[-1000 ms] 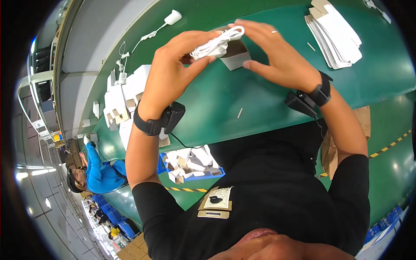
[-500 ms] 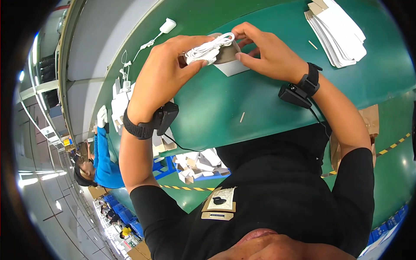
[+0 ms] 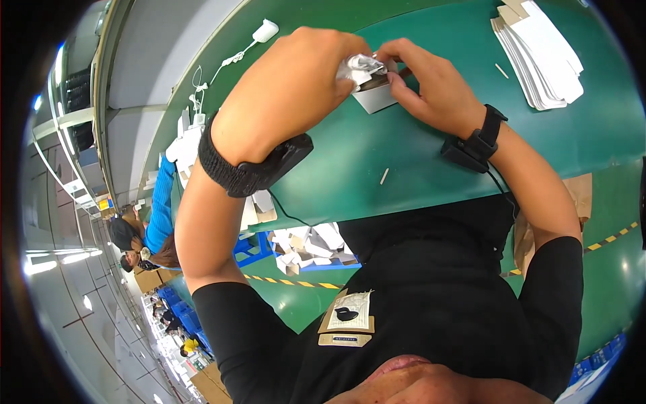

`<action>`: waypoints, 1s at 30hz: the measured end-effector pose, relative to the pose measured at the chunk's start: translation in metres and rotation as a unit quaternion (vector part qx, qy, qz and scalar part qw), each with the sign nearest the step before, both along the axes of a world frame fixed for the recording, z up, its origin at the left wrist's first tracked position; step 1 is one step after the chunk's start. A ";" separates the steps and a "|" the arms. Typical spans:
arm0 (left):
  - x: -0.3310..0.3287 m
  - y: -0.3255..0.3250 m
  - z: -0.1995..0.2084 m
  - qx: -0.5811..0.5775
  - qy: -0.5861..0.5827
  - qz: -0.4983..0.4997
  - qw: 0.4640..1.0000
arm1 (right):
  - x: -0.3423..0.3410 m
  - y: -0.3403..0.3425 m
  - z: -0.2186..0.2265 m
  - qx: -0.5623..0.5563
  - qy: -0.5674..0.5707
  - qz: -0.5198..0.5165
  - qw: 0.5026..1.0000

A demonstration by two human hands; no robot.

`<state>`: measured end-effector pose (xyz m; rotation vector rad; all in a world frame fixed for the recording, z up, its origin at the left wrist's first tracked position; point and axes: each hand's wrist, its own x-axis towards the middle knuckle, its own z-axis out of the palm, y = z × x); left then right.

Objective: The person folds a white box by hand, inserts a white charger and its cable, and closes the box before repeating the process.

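Observation:
My left hand is bent over at the wrist and closed on a coiled white cable, which shows only in part past the fingers. The bundle sits at the mouth of a small open carton, white outside and grey-brown inside. My right hand grips the carton's right side, thumb toward me and fingers at the far edge. Part of the carton is hidden behind both hands. Each wrist wears a black strap with a dark device.
A stack of flat white cartons lies at the far right of the green table. White chargers with cables lie at the far left. A blue bin of cardboard pieces stands below the table edge. A person in blue works at left.
My left hand has turned over and moved right, bringing the cable from above the carton's left side into its opening. The right hand stays on the carton, shifted slightly right.

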<state>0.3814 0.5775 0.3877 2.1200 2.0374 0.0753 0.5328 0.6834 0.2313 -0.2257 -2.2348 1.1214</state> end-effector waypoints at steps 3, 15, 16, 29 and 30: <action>0.010 0.011 0.002 -0.014 0.013 -0.002 1.000 | -0.003 -0.003 -0.002 -0.004 0.075 -0.023 0.997; 0.008 0.013 -0.024 -0.005 0.067 -0.027 0.997 | -0.005 -0.006 -0.008 -0.068 0.077 -0.030 0.994; 0.011 0.016 -0.024 -0.020 0.061 0.000 0.998 | -0.004 -0.005 -0.008 -0.068 0.078 -0.028 0.994; 0.010 -0.021 -0.016 0.117 -0.101 0.073 0.985 | 0.001 -0.002 -0.007 -0.045 0.060 -0.004 0.997; 0.005 -0.025 -0.021 0.115 -0.103 0.072 0.985 | 0.000 -0.002 -0.007 -0.047 0.052 0.002 0.998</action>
